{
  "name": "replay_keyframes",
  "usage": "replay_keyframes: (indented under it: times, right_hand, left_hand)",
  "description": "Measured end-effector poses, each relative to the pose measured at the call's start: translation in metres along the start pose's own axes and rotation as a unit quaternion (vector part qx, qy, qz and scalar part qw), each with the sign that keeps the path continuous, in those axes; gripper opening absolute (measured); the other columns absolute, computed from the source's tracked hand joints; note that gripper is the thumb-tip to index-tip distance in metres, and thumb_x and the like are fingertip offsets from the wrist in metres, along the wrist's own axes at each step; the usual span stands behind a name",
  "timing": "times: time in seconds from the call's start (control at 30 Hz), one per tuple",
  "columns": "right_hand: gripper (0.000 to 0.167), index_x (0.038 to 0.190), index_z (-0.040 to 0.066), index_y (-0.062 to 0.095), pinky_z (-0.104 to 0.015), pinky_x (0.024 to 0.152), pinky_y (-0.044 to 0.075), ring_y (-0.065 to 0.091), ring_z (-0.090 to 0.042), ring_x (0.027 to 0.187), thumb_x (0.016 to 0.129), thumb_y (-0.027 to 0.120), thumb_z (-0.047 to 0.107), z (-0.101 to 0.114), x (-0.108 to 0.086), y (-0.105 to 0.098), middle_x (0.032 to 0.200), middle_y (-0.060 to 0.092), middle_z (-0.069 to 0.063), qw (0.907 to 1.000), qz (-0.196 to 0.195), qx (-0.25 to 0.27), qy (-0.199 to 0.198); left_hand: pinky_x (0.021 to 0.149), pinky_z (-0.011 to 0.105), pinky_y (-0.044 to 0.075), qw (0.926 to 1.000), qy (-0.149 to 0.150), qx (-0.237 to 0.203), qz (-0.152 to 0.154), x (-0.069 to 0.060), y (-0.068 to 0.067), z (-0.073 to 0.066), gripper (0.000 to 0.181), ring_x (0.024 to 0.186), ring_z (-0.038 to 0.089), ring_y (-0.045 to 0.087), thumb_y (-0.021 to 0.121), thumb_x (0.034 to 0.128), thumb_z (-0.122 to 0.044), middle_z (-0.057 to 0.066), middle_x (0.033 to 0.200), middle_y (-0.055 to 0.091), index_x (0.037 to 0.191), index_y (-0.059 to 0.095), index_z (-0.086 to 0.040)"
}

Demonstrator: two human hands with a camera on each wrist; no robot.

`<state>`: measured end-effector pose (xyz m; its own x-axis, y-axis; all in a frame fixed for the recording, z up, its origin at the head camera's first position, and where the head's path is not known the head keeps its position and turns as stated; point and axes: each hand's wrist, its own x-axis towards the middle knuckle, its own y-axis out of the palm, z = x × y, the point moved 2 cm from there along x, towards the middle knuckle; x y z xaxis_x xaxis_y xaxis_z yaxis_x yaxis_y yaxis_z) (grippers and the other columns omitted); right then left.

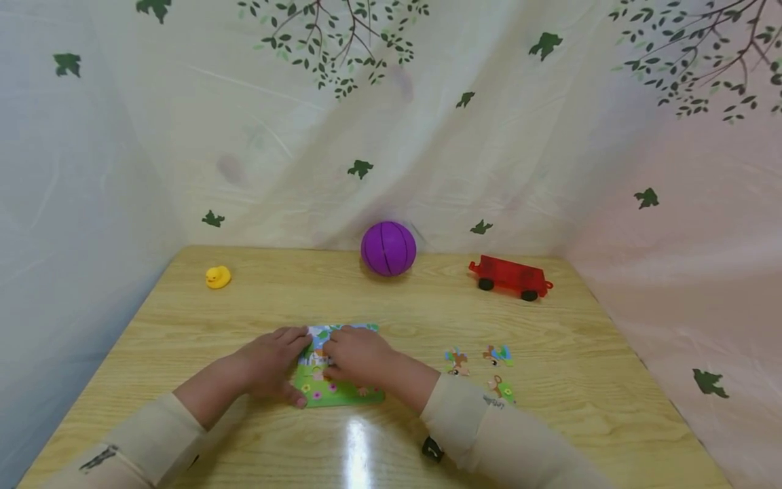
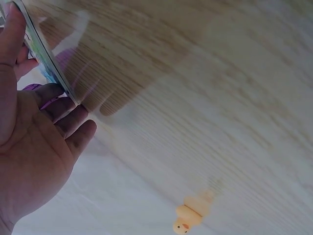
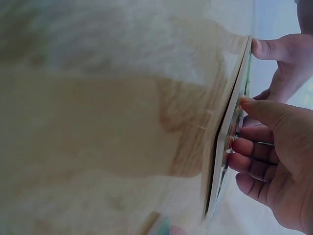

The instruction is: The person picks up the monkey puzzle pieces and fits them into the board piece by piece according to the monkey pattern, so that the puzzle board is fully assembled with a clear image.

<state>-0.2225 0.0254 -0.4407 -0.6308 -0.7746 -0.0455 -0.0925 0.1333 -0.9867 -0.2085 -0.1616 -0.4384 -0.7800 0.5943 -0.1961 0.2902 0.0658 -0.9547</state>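
A colourful picture puzzle board point(image 1: 342, 399), with a green lower part and flowers, lies flat on the table. My left hand point(image 1: 269, 361) rests along its left side, thumb at the near corner and fingertips at the far one. Over the middle of the board is my right hand point(image 1: 360, 356), its thumb and lightly bent fingertips touching the picture. In the right wrist view, those fingers point(image 3: 254, 152) meet the board's face; whether a piece lies under them is hidden. Three loose puzzle pieces lie to the right: one point(image 1: 456, 362), another point(image 1: 497, 354) and a third point(image 1: 502, 388) beside my sleeve.
Along the back of the wooden table point(image 1: 293, 292) stand a yellow rubber duck point(image 1: 218, 277) at left, a purple ball point(image 1: 388, 248) in the middle and a red toy wagon point(image 1: 512, 277) at right. A pale curtain point(image 1: 293, 170) with leaf prints encloses the table.
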Motion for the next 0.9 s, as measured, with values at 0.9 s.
replay_keyframes:
  times: [0.9]
  right_hand:
    - [0.028, 0.103, 0.023, 0.068, -0.024, 0.080, 0.053, 0.058, -0.011, 0.098, 0.093, 0.063, 0.048, -0.0029, 0.0072, 0.0018, 0.100, 0.061, 0.008, 0.9979, 0.028, 0.055, 0.017]
  left_hand:
    - [0.110, 0.063, 0.035, 0.9997, 0.016, 0.016, 0.009, 0.0025, 0.0005, -0.0049, 0.081, 0.139, 0.049, 0.035, 0.074, 0.0707, -0.064, 0.028, 0.153, 0.034, 0.125, 0.051, -0.008]
